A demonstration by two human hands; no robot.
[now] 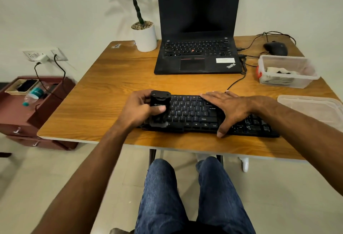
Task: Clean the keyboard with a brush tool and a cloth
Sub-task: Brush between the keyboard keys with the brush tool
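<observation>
1. Head view. Wooden table (111,77) in frame centre; black keyboard (200,115) lying flat along its near edge, long side parallel to that edge.
2. Left hand (138,110) closed around a black brush tool (160,103), thumb across the front face, fingers wrapped behind.
3. Brush held roughly upright over the left end of the keyboard; bristle end down, blurred, apparently touching the keys at the lower left corner.
4. Right hand (227,109) spread wide and flat, palm down, pressed on the right-centre part of the keyboard; thumb reaching past the near edge onto the table. Holding nothing.
5. At 12 o'clock from the keyboard: open black laptop (198,48), screen dark.
6. At 11 o'clock: potted plant (144,35) in a white pot, just beside the laptop's left edge.
7. At 2 o'clock: clear plastic box (286,72) holding a pale, crumpled item; whether that item is the cloth cannot be told.
8. Beyond the box, at 1 o'clock: black mouse (275,48) with cable running toward the laptop.
9. At 3 o'clock, just beside the right forearm: clear lid (313,107), lying flat at the table's right edge.
10. At 9 o'clock, off the table and lower: maroon cabinet (24,115) with a plastic bottle (34,94) lying in its top.
</observation>
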